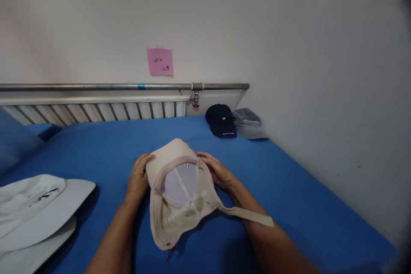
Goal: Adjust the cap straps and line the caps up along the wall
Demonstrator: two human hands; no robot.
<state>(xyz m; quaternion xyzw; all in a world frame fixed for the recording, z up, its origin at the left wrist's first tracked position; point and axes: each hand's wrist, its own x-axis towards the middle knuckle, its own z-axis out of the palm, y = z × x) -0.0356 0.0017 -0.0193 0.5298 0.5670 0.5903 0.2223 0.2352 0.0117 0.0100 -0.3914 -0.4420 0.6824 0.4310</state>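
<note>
A: Step in hand?
B: Looks like handling the cap [175,218]. It sits upside down on the bed [289,188], brim pointing away from the person, lining up.
A: Hands?
B: Left hand [138,177] grasps the cap's left edge by the brim. Right hand [218,171] grasps the right edge. Both are closed on it, with the fingertips partly hidden under the rim.
A: Anything loose?
B: Strap [253,217] hangs free across the right forearm.
A: What does the next move call for?
B: Judgement: an even two-hand grip so the crown isn't crushed, and care that the strap doesn't snag on the arm.
A: Around it?
B: White hats [38,205] near on the left. Navy cap [221,120] and grey cap [248,123] side by side, well apart, by the wall.
</note>
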